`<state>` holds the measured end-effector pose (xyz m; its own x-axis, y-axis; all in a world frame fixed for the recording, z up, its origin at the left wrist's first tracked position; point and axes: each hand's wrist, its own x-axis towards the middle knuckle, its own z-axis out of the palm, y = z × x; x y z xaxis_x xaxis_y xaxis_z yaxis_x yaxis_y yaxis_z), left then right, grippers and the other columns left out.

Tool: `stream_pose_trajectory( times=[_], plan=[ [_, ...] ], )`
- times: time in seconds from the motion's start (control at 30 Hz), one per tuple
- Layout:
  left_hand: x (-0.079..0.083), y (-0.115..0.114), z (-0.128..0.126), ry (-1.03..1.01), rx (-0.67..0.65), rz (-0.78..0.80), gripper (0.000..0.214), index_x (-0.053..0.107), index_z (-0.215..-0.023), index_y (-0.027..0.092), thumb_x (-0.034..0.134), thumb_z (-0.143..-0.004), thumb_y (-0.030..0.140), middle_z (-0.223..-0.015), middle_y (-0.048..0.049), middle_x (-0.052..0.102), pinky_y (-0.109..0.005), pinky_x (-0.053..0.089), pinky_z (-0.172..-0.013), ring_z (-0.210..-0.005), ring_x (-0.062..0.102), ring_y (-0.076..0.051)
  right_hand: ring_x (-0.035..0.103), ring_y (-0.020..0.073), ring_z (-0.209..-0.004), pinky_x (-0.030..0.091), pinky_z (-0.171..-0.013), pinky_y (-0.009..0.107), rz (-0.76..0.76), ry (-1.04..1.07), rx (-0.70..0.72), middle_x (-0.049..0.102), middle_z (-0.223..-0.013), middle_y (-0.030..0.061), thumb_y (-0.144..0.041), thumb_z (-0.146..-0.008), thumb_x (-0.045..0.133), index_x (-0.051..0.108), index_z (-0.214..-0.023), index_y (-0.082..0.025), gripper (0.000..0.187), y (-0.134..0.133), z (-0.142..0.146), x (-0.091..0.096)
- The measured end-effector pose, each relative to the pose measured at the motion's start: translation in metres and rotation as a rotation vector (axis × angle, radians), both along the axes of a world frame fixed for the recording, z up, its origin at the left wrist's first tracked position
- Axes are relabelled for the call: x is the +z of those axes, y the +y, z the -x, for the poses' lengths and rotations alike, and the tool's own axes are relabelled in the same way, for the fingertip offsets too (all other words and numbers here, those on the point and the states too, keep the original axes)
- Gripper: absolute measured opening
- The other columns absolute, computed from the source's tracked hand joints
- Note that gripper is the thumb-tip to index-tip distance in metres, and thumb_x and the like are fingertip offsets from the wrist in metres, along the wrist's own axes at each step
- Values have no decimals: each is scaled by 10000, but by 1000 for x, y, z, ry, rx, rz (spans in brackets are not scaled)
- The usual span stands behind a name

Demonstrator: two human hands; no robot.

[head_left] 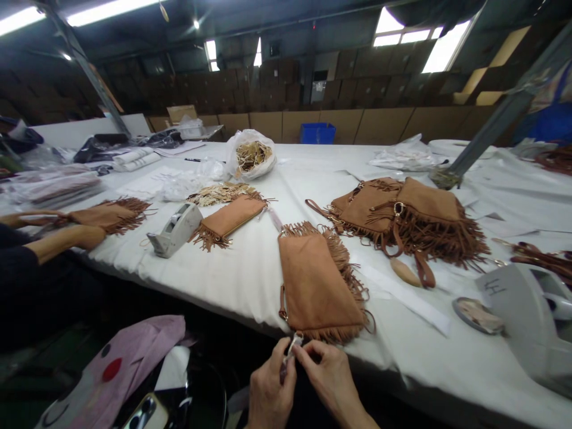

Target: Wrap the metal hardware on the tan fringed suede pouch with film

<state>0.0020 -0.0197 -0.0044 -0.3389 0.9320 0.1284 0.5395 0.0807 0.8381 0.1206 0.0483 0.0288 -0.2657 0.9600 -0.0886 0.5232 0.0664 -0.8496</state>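
My left hand [268, 390] and my right hand [328, 375] meet below the table edge, both pinching a small pale strip [292, 347] between their fingertips. Just above them a tan suede fringed pouch [318, 285] lies flat on the white table [232, 274], its lower fringe hanging at the edge. The strip looks like tape or a small tag; I cannot make out which.
A pile of fringed tan bags [402, 217] lies right of centre, another pouch [230, 219] and a tape dispenser [175, 229] to the left. A second dispenser [522, 316] stands at the right edge. A co-worker's arm [58, 241] rests at left beside a fringed pouch [109, 215]. A plastic bag [250, 155] sits further back.
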Motion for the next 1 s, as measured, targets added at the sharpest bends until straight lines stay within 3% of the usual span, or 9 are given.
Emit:
stream_pose_trajectory(
  times=[0.1, 0.17, 0.33, 0.43, 0.53, 0.63, 0.8, 0.9, 1.0],
  plan=[
    [2, 2, 5, 69, -74, -46, 341, 617, -1171, 195, 430, -905, 294, -1016, -115, 733, -263, 508, -814, -906, 695, -213, 619, 185, -549, 417, -548, 253, 10, 5, -9, 679, -577, 22, -479, -803, 580, 672, -585, -195, 370, 1, 1, -1],
    [7, 5, 7, -6, -54, 9, 315, 665, -1088, 197, 440, -902, 318, -973, -102, 740, -268, 509, -805, -878, 695, -215, 616, 187, -554, 416, -550, 256, 22, 17, -7, 677, -578, 26, -478, -809, 566, 680, -599, -189, 375, 2, 1, 1],
    [19, 16, 8, -466, 13, 173, 360, 699, -847, 143, 546, -832, 469, -702, -44, 693, -218, 471, -600, -634, 625, -150, 629, 203, -648, 445, -611, 265, 120, 158, 93, 715, -696, 51, -457, -816, 525, 705, -674, -164, 371, 1, -5, 6],
    [18, 21, 7, -712, 64, 223, 441, 673, -763, 98, 628, -741, 537, -543, 12, 578, -187, 304, -402, -405, 421, -57, 607, 188, -624, 444, -581, 260, 230, 249, 103, 707, -701, 62, -439, -788, 549, 700, -732, -137, 343, -1, -10, 0],
    [16, 22, 6, -909, 73, 273, 470, 648, -749, 98, 680, -673, 561, -508, 38, 539, -179, 162, -350, -329, 300, -13, 575, 160, -543, 427, -521, 245, 330, 331, -19, 681, -631, 37, -416, -727, 614, 645, -916, -124, 349, -3, -14, -7],
    [18, 23, 6, -1097, 84, 324, 426, 621, -736, 114, 732, -631, 511, -507, 46, 542, -167, 128, -345, -311, 282, 2, 544, 137, -467, 400, -468, 222, 385, 383, -141, 662, -576, -7, -383, -661, 677, 510, -1073, -144, 505, -3, -16, -9],
    [25, 29, 6, -1418, 18, 426, 354, 584, -709, 117, 795, -576, 369, -507, 61, 525, -150, 115, -353, -319, 245, 26, 459, 85, -372, 313, -382, 185, 412, 453, -107, 628, -553, -28, -473, -648, 688, 503, -876, -184, 412, -2, -13, -12],
    [25, 31, 5, -1449, 59, 431, 366, 557, -678, 127, 807, -544, 358, -502, 72, 510, -150, 99, -354, -323, 222, 30, 435, 76, -323, 274, -350, 191, 355, 389, -96, 573, -519, -44, -531, -678, 637, 541, -744, -184, 366, -1, -14, -25],
    [23, 30, 6, -1239, 104, 331, 389, 547, -664, 137, 763, -605, 454, -501, 71, 503, -160, 96, -358, -324, 213, 22, 478, 94, -327, 312, -362, 211, 284, 274, -133, 575, -539, -34, -512, -706, 596, 597, -734, -175, 338, -5, -25, -40]
  ],
)
